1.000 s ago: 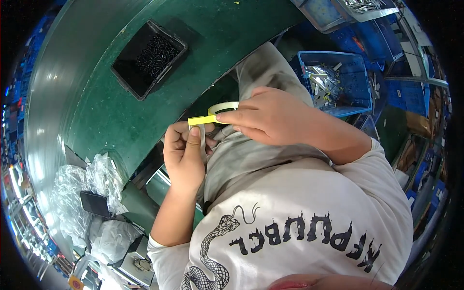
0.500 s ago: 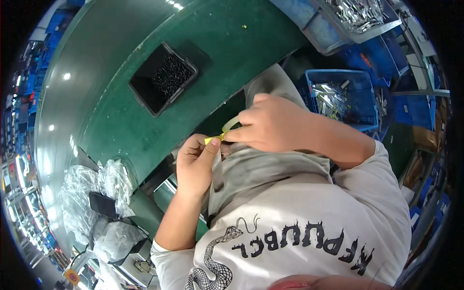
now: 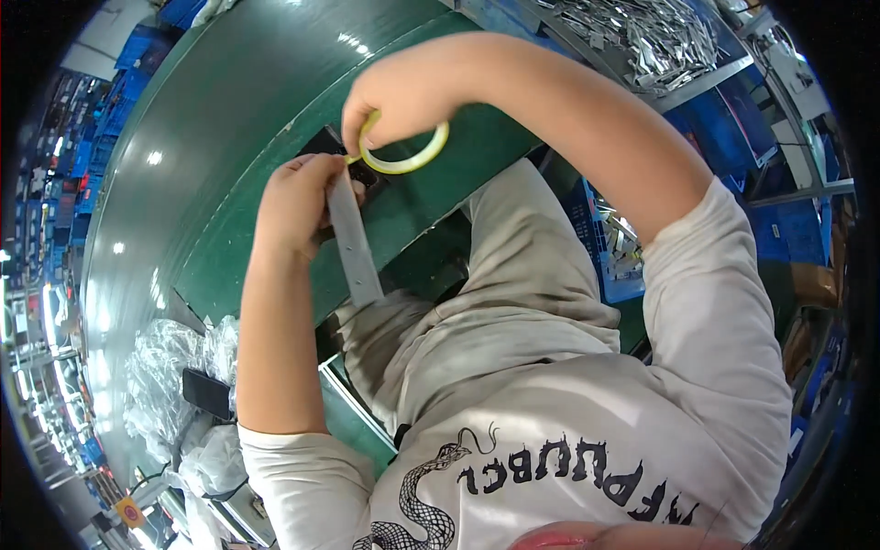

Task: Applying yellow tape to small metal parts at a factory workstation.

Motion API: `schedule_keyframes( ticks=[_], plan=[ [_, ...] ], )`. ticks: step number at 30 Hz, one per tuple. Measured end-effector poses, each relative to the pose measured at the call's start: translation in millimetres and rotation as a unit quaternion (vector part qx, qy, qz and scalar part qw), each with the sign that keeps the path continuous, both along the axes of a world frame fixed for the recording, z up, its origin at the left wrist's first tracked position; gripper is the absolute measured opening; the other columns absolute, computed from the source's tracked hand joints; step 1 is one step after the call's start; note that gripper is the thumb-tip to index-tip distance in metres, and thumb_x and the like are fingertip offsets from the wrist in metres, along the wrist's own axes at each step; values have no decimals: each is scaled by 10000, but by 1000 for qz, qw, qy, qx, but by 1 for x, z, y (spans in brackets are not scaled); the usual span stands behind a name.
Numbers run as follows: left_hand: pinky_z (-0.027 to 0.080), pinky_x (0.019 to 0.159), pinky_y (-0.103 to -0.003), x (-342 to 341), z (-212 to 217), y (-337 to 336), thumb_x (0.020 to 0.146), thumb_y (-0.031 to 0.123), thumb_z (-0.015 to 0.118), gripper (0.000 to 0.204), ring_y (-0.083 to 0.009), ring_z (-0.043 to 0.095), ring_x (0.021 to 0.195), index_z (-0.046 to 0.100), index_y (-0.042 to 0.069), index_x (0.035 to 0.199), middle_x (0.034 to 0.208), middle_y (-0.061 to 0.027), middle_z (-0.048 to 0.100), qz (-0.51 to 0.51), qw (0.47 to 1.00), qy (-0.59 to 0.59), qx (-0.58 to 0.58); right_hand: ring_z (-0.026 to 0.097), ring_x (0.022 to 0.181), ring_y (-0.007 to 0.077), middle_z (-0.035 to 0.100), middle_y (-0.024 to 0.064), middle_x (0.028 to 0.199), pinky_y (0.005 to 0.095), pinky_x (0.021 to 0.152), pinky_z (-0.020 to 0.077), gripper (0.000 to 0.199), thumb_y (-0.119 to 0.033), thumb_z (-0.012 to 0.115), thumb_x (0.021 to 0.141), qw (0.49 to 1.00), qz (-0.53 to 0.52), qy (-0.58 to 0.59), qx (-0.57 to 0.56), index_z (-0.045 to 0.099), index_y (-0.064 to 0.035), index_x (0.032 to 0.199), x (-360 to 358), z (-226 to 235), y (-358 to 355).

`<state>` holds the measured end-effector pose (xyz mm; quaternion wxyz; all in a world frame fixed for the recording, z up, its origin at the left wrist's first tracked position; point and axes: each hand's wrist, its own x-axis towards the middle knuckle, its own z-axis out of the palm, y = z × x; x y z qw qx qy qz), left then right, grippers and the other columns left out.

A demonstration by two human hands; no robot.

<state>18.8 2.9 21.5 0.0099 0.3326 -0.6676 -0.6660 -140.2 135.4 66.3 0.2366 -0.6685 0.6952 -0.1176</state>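
Taping a grey strip over the green table

Holding a narrow grey strip (image 3: pixel 353 240) upright in front of the body, the left hand (image 3: pixel 298 203) has its grip closed around the strip's upper end, fingers wrapped over it and thumb toward the right. The strip hangs down from that hand, tilted slightly, with its lower end free above the lap and just over the near edge of the table (image 3: pixel 229 119).

Just above and to the right, the right hand (image 3: pixel 403 92) has its grip closed on a yellow tape roll (image 3: pixel 405 154). The fingers pinch the ring at its top, and the ring hangs below them, open toward the camera. The roll's left edge meets the top of the strip, right beside the left hand's fingertips, so the two hands are nearly touching.

Behind the hands, a black tray (image 3: pixel 332 147) lies on the table, mostly hidden by them. Off to the left, at the table's edge, sit clear plastic bags (image 3: pixel 174 367). To the right, beside the person's leg, a blue bin (image 3: pixel 612 252) holds metal parts, and a grey tray of metal parts (image 3: pixel 642 41) sits at the upper right
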Motion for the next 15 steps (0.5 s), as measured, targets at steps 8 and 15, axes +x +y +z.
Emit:
schedule_keyframes(
  ticks=[8, 15],
  plan=[
    [522, 569, -329, -21, -8, -15, 905, 162, 562, 183, -196, 629, 601, 617, -11, 929, 746, -99, 664, 33, 998, -43, 33, 611, 1126, 240, 675, 70, 1199, 384, 951, 465, 316, -216, 576, 893, 995, -25, 9, 93, 703, -166, 1177, -19, -1, -32],
    [523, 558, -336, -24, -12, -21, 914, 158, 557, 194, -199, 628, 591, 611, -21, 965, 754, -106, 667, 25, 998, -46, 40, 602, 1146, 241, 675, 77, 1205, 378, 974, 446, 323, -223, 575, 895, 995, -11, -30, 100, 697, -166, 1189, -32, -18, -39]
  ],
)
